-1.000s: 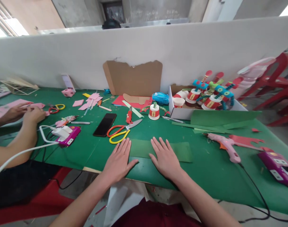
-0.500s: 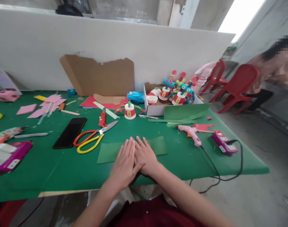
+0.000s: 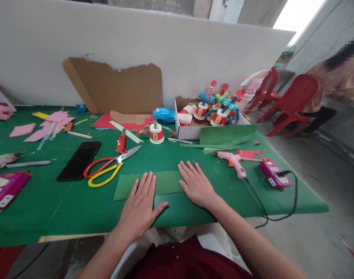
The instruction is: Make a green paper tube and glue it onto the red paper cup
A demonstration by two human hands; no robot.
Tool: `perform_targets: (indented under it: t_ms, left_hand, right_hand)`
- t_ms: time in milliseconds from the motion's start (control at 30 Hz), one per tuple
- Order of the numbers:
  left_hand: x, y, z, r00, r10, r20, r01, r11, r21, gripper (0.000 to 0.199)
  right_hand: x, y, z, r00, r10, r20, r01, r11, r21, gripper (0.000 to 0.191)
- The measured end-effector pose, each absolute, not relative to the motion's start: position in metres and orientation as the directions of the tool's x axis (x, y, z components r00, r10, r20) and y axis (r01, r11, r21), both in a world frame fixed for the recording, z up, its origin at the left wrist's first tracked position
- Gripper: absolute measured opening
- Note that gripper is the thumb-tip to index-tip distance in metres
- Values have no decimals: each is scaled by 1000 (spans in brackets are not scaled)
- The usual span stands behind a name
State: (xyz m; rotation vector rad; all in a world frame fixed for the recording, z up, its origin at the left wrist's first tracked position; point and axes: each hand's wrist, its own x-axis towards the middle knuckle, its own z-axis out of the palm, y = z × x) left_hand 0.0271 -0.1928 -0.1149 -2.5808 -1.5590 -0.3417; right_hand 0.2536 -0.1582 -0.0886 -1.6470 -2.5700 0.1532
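A green-covered table fills the scene, backed by a long white partition with a torn sheet of brown cardboard leaning against it. At the table's near edge lies a strip of green paper, pressed flat under both of the person's palms: the left hand covers its left part and the right hand its right end, fingers straight and slightly fanned, gripping nothing. A white box of red paper-cup figures stands beyond, with a larger green sheet propped against it. A black phone and red-and-yellow scissors lie to the left, a pink glue gun to the right, and a single cup figure mid-table.
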Motion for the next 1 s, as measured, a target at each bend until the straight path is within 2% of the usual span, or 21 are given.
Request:
perform_targets:
  t_ms: [200, 333, 400, 500, 600, 800, 1000]
  left_hand:
    - [-17, -195, -120, 406, 881, 242, 912, -406, -52, 82]
    - [-24, -200, -107, 386, 876, 290, 922, -380, -78, 69]
    - [-8, -200, -98, 404, 864, 301, 913, -402, -72, 59]
    - [28, -194, -93, 469, 843, 262, 879, -474, -48, 54]
    - [53, -184, -100, 499, 844, 195, 863, -504, -27, 54]
    - [40, -178, -115, 534, 819, 212, 839, -543, -16, 63]
    - [14, -185, -112, 487, 842, 231, 869, -494, -31, 72]
  right_hand:
    - [281, -159, -88, -226, 974, 24, 973, 227, -50, 55]
    - [282, -169, -80, -54, 987, 151, 995, 66, -72, 56]
    - [264, -177, -75, -106, 979, 177, 982, 131, -137, 58]
    - [225, -188, -74, -355, 928, 114, 890, 373, -263, 60]
    - [202, -189, -78, -430, 900, 64, 842, 426, -332, 66]
    - [219, -181, -86, -450, 893, 34, 853, 441, -279, 74]
    - [237, -178, -84, -364, 931, -5, 909, 354, -220, 72]
